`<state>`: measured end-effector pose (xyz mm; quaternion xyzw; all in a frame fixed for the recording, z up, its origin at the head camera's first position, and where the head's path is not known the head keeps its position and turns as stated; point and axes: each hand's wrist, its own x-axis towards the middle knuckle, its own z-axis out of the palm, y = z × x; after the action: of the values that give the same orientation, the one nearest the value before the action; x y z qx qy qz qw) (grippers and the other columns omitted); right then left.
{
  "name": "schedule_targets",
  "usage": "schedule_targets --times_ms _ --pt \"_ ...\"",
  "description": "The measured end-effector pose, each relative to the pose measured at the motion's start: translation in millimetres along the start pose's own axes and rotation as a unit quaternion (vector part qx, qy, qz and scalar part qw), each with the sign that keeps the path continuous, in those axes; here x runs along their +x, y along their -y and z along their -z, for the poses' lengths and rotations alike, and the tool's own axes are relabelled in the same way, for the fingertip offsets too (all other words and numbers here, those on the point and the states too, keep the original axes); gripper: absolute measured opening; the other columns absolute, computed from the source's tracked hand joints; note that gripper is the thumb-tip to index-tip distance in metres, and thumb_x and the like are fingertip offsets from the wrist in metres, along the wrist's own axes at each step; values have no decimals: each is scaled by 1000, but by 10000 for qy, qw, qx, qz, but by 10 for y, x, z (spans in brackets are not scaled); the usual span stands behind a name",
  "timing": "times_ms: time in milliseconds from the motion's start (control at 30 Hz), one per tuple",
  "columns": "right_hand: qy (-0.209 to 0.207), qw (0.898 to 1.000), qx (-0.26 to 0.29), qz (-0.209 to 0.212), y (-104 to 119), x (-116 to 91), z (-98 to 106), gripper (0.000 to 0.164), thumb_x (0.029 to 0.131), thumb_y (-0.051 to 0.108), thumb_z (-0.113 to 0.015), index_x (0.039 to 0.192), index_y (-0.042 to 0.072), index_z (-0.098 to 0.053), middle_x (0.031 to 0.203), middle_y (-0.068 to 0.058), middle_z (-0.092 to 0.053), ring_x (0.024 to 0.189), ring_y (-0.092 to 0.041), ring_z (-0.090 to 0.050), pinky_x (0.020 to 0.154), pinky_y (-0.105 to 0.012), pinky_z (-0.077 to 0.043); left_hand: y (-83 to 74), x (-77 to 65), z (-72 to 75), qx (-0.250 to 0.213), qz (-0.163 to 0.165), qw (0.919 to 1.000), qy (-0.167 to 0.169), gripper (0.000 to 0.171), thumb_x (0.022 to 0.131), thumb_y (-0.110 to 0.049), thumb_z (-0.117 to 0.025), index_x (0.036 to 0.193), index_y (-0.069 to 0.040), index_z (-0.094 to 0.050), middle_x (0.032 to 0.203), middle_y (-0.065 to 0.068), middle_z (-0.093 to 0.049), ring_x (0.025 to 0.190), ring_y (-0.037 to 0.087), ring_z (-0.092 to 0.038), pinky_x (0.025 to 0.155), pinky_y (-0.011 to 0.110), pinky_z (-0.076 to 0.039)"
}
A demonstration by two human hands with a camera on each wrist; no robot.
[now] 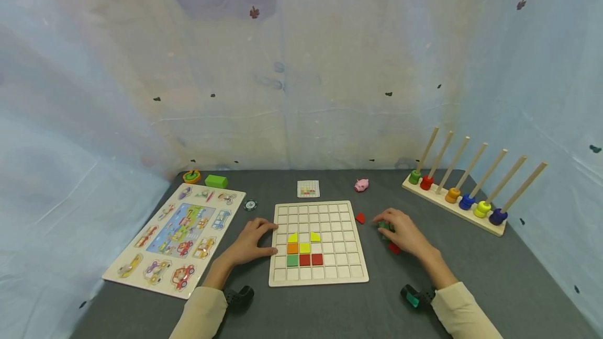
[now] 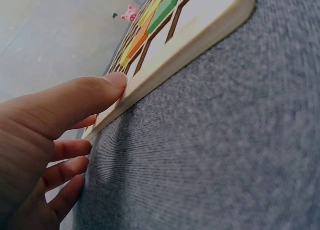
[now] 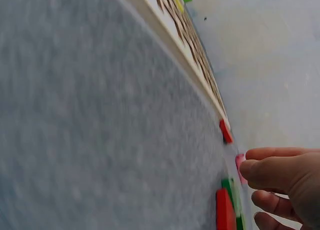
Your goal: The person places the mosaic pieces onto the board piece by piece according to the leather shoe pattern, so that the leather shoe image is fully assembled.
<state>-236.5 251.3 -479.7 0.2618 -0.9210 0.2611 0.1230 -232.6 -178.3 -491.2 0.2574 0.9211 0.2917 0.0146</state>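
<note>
A wooden grid board (image 1: 339, 272) lies on the dark table, with yellow, orange, green and red pieces set in some of its squares. My left hand (image 1: 252, 240) rests at the board's left edge; in the left wrist view the thumb (image 2: 116, 80) touches the rim. The right hand (image 1: 402, 230) hovers right of the board over green pieces (image 3: 236, 202) and a red piece (image 1: 394, 248), partly covering them. Its fingers are loosely bent, and nothing shows between them in the right wrist view. Another red piece (image 1: 360, 218) lies beside the board's right edge.
Behind the board lies a small pattern card (image 1: 308, 189), with a pink pig (image 1: 361, 185) to its right. A picture puzzle (image 1: 226, 195), a round token (image 1: 250, 205) and a green block (image 1: 216, 181) are at left. A peg stand (image 1: 443, 202) with colored rings stands at right.
</note>
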Motion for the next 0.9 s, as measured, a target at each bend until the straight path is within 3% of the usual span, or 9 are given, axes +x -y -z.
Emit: schedule_targets --times_ms 167,567,900 --pt "124 9998 -125 -63 -93 -12 15 21 81 7 -71 102 6 -69 99 -7 -62 90 -26 -58 76 -45 -45 6 -3 -1 15 13 10000 -4 61 80 -40 -72 131 -13 -53 123 8 -44 107 24 -39 90 48 -36" --pt "202 9985 -384 -333 -151 21 17 19 82 9 -71 101 5 -70 95 -8 -62 84 -24 -57 74 -43 -45 23 5 -11 42 26 10000 -17 61 80 -40 -72 131 -13 -53 124 8 -44 108 23 -39 90 48 -36" --pt "305 9954 -387 -826 -149 21 38 32 75 10 -71 106 3 -68 95 -10 -59 87 -29 -53 76 -48 -41 14 -1 -11 23 -3 10000 39 62 80 -39 -72 132 -12 -52 124 9 -44 106 24 -39 89 49 -36"
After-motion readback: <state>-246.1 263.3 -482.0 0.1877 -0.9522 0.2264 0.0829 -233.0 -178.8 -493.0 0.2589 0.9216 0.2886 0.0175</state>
